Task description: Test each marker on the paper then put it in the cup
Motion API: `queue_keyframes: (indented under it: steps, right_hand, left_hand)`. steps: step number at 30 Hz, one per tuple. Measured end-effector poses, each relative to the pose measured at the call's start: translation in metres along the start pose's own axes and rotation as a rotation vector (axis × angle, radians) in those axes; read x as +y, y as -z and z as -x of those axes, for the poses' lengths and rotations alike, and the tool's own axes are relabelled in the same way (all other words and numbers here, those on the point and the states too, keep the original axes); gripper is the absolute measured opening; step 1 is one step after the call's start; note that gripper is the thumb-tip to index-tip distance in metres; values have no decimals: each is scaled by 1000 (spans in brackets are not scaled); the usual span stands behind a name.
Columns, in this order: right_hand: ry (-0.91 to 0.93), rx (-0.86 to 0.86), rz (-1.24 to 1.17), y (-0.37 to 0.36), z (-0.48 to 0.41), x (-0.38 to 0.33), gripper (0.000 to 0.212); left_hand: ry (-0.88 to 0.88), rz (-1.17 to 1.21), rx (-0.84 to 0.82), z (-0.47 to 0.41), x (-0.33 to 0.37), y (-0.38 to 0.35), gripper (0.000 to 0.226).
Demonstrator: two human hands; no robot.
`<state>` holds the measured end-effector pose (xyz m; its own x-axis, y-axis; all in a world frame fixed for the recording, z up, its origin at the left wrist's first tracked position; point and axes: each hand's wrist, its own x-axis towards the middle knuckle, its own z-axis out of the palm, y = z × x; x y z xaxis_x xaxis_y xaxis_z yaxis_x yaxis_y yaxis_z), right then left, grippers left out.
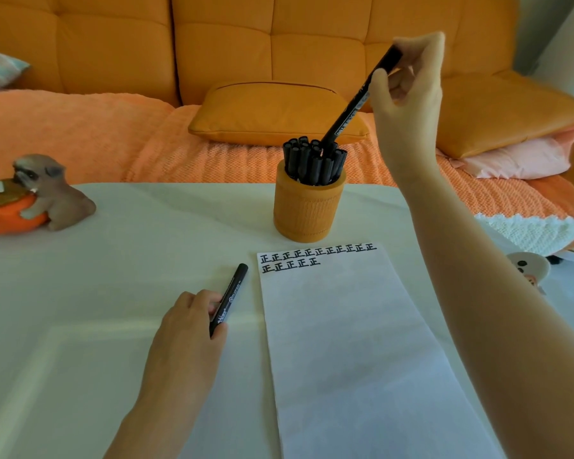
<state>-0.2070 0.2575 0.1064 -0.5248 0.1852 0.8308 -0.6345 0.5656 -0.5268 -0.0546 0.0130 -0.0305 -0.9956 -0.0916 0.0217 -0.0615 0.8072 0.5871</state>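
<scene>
An orange cup stands on the white table, packed with several black markers. My right hand is raised above the cup and pinches the top of a tilted black marker, whose lower end sits among the markers in the cup. In front of the cup lies a white paper with two rows of black test marks along its top edge. To the paper's left, my left hand holds another capped black marker low over the table.
A dog figurine hugging an orange bowl sits at the table's far left. A small patterned dish is at the right edge. Behind the table is an orange sofa with cushions and a knitted throw.
</scene>
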Motion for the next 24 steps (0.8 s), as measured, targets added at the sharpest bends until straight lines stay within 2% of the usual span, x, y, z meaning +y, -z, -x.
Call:
queue_keyframes:
  steps: [4, 9, 12, 19, 24]
  right_hand:
    - [-13, -42, -2, 1, 1, 0, 16]
    - [-120, -268, 95, -10, 25, 12, 16]
    - [-152, -272, 95, -11, 31, 16, 22]
    - [-151, -355, 129, -3, 36, 24, 19]
    - [-67, -450, 248, -10, 44, 23, 15]
  left_hand:
    - [-7, 12, 1, 0, 0, 0, 29]
    - [-15, 30, 5, 1, 1, 0, 27]
    - [-18, 30, 5, 1, 1, 0, 27]
    - [-21, 49, 10, 2, 3, -2, 28]
    - [-18, 50, -5, 2, 5, -2, 30]
